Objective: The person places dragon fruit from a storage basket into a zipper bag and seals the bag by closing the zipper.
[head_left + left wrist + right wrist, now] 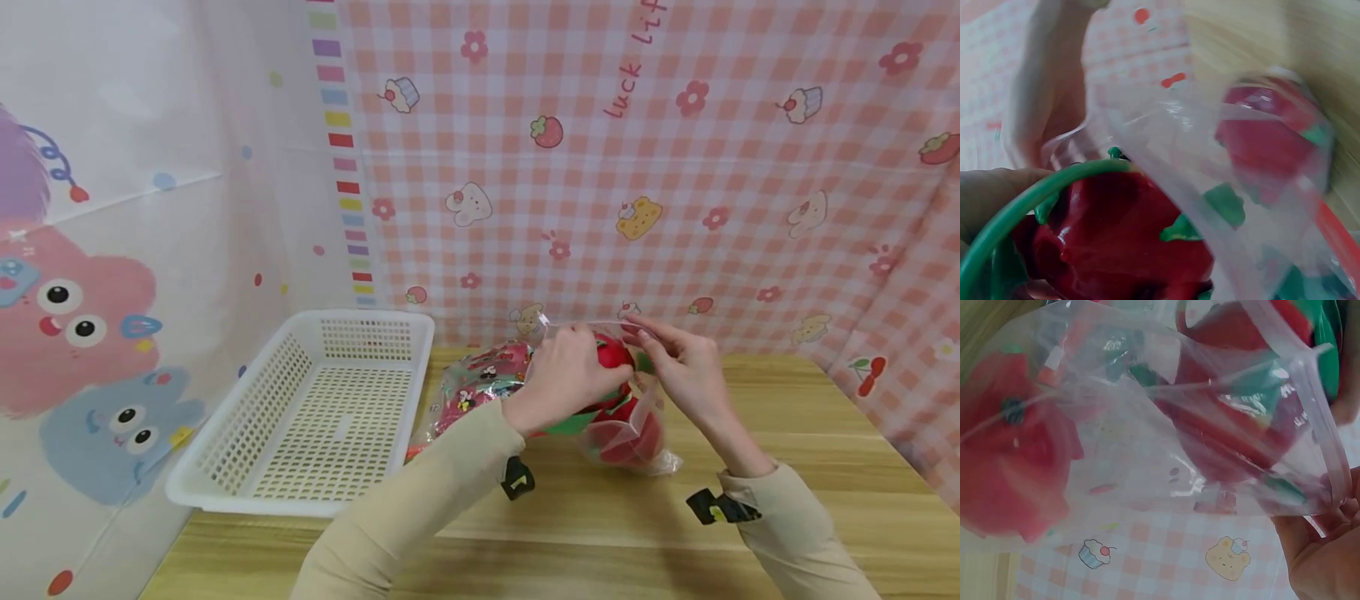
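My left hand (pixel 566 371) grips a glossy red item with green leaf-like pieces (pixel 1116 231) and a curved green band (pixel 1047 187). It is at the mouth of a clear plastic bag (pixel 1135 481), and the bag's film covers part of it. At the bag's upper edge, the fingers of my right hand (pixel 686 367) pinch the plastic. Lower in the bag lies a red petal-shaped piece (pixel 1016 450) with a dark green spot. Most of my left hand is hidden behind the red item in the left wrist view.
A white perforated plastic basket (pixel 341 433) stands to the left on the wooden table (pixel 600 533). Between it and my left hand lies a shiny printed packet (pixel 480 383) with cartoon figures. A pink checked cloth (pixel 465 158) hangs behind the table.
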A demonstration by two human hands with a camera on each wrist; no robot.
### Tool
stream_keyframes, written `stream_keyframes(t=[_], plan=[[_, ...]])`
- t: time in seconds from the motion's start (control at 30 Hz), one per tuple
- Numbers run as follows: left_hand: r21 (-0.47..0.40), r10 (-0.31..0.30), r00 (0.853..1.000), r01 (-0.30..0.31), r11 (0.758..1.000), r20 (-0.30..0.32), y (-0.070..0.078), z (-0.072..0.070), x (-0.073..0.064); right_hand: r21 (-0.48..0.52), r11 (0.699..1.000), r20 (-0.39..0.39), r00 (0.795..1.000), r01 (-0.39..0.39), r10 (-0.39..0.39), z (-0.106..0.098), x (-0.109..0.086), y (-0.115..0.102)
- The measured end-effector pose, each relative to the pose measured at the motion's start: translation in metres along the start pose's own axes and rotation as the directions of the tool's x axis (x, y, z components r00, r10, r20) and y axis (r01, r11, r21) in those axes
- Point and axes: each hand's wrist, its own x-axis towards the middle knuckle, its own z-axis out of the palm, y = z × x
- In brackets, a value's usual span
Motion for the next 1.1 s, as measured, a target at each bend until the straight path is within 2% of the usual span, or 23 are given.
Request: stream_keyframes(t=[0.1, 0.13, 0.2, 0.3, 0.37, 0.47, 0.6, 0.67, 0.77, 0.8, 0.9, 0.97, 1.03, 1.1], plan=[[-0.145, -0.057, 0.998, 0.062, 0.987, 0.040, -0.003, -0.001, 0.007, -0.030, 0.999, -0.013, 1.000, 0.016, -0.016, 0.001, 0.000, 0.000], [-0.169, -0.074, 0.995, 0.083, 0.982, 0.060, -0.004, -0.001, 0.009, -0.036, 0.999, -0.021, 1.000, 0.017, -0.018, 0.001, 0.000, 0.000], [-0.163, -0.103, 0.990, 0.118, 0.980, 0.097, -0.004, 0.001, 0.011, -0.033, 0.999, -0.029, 0.999, 0.013, -0.014, 0.000, 0.000, 0.001], [-0.068, -0.155, 0.978, 0.166, 0.984, 0.140, -0.002, 0.006, 0.012, -0.026, 1.000, -0.038, 0.999, 0.010, -0.011, 0.000, 0.000, 0.003], [0.034, -0.179, 0.973, 0.176, 0.984, 0.144, -0.001, 0.010, 0.013, -0.025, 1.000, -0.053, 0.999, 0.005, -0.006, 0.000, 0.000, 0.004], [0.133, -0.198, 0.970, 0.180, 0.975, 0.139, 0.001, 0.017, 0.012, -0.014, 1.000, -0.081, 0.997, -0.004, 0.003, 0.000, 0.000, 0.004], [0.241, -0.131, 0.984, 0.099, 0.965, 0.118, -0.001, 0.025, 0.009, 0.001, 1.000, -0.110, 0.994, -0.010, 0.010, 0.003, 0.001, 0.004], [0.324, -0.038, 0.993, 0.000, 0.946, 0.110, -0.003, 0.028, 0.007, 0.024, 1.000, -0.116, 0.993, -0.011, 0.014, 0.005, 0.002, 0.004], [0.364, 0.075, 0.987, -0.123, 0.923, 0.141, -0.006, 0.030, 0.006, 0.049, 0.999, -0.131, 0.991, -0.023, 0.029, 0.006, 0.002, 0.003], [0.364, 0.118, 0.981, -0.167, 0.916, 0.153, -0.008, 0.030, 0.006, 0.056, 0.998, -0.132, 0.991, -0.028, 0.035, 0.006, 0.001, 0.003], [0.255, 0.178, 0.962, -0.229, 0.940, 0.209, -0.013, 0.029, 0.007, 0.029, 0.999, -0.150, 0.988, -0.042, 0.046, 0.004, 0.002, 0.002], [0.186, 0.227, 0.946, -0.272, 0.944, 0.232, -0.017, 0.028, 0.008, 0.014, 0.999, -0.163, 0.985, -0.050, 0.052, 0.002, 0.002, 0.003], [0.125, 0.275, 0.923, -0.316, 0.940, 0.268, -0.019, 0.026, 0.008, 0.005, 0.998, -0.173, 0.983, -0.057, 0.057, 0.000, 0.002, 0.003], [0.081, 0.319, 0.892, -0.362, 0.929, 0.321, -0.020, 0.024, 0.008, 0.014, 0.998, -0.173, 0.983, -0.061, 0.063, -0.001, 0.002, 0.004]])
